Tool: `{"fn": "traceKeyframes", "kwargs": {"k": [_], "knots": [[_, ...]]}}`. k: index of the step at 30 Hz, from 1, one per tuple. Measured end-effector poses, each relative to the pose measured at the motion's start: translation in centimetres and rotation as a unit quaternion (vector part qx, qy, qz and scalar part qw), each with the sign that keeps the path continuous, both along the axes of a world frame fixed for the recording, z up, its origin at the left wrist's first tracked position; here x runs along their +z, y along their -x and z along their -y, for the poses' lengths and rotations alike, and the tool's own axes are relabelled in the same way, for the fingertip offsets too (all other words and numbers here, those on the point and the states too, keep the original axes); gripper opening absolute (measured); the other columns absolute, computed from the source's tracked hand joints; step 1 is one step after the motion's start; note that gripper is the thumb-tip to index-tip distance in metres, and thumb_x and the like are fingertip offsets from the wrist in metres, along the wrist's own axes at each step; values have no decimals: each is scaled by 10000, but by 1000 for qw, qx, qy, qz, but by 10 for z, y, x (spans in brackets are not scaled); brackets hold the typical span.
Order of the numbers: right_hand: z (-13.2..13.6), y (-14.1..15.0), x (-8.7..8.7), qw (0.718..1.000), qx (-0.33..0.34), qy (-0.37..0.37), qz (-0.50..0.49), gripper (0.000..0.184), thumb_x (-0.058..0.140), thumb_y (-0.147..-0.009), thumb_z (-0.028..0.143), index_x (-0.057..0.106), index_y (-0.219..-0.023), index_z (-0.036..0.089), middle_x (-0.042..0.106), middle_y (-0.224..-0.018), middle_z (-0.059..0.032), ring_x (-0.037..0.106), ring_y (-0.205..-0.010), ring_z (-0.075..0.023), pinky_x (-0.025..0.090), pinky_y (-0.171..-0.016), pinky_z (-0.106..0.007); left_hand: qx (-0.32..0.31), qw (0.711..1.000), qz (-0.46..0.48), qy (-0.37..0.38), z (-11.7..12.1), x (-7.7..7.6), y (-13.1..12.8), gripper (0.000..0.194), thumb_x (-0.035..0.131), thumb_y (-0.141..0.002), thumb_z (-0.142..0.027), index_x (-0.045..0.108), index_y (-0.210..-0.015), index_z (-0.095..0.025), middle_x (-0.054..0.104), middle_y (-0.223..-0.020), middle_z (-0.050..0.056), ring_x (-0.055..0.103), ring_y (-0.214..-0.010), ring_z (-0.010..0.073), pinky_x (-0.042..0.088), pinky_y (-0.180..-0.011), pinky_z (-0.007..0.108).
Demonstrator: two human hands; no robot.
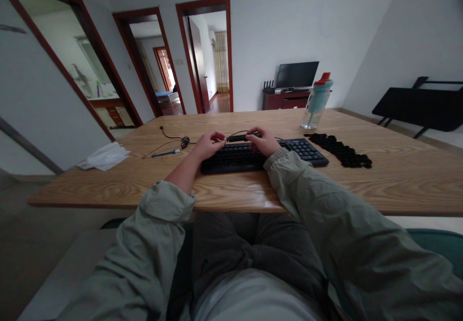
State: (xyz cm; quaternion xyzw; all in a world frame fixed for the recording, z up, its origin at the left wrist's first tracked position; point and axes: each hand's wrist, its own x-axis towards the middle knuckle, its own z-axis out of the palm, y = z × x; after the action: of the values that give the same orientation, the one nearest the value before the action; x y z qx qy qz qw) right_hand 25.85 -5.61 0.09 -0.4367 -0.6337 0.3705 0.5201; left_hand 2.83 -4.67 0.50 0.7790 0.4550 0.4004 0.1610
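Hands (208, 146) (265, 142) over keyboard (237, 159); black object (237, 138) held

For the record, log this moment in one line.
left hand: at left end of black item | right hand: holding its right end | keyboard: on table, beneath hands | bottle: upright

The person wore loose, muted clothing in grey-green, pale grey and dark grey.
Toward seven o'clock, the left sleeve (144, 244) was grey-green, creased, and turned back into a thick fold (167, 199) on the forearm; toward four o'clock, the matching right sleeve (336, 219) ran full length to a narrow, gathered cuff (276, 157). At six o'clock, a plain pale grey top (249, 297) met wrinkled dark grey trousers (249, 241).
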Motion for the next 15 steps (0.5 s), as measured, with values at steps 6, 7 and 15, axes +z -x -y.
{"fn": "traceKeyframes", "kwargs": {"k": [6, 7, 15], "knots": [[-3, -6, -7, 990, 33, -42, 130, 126, 643, -741, 237, 610, -847, 178, 654, -730, -10, 586, -617, -122, 471, -576, -240, -11, 999, -37, 0, 3, 1, 1, 276, 658, -795, -348, 706, -992, -162, 713, -905, 59, 606, -785, 158, 502, -767, 300], [-2, -6, -8, 981, 37, -71, 178, 168, 642, -728, 223, 629, -889, 175, 659, -746, -13, 583, -636, -124, 467, -607, -246, -9, 999, -40, -5, 4, 1, 1, 279, 658, -800, -356, 707, -996, -164, 715, -919, 61, 607, -799, 162, 500, -775, 301], [15, 15, 0, 892, -25, -228, 389, 177, 605, -720, 238, 610, -887, 178, 652, -909, -102, 583, -826, -229, 456, -748, -343, 13, 993, -22, -117, 9, 4, -10, 588, 674, -796, -311, 517, -1357, -239, 665, -1128, 56, 590, -927, 165, 463, -870, 311]]}}
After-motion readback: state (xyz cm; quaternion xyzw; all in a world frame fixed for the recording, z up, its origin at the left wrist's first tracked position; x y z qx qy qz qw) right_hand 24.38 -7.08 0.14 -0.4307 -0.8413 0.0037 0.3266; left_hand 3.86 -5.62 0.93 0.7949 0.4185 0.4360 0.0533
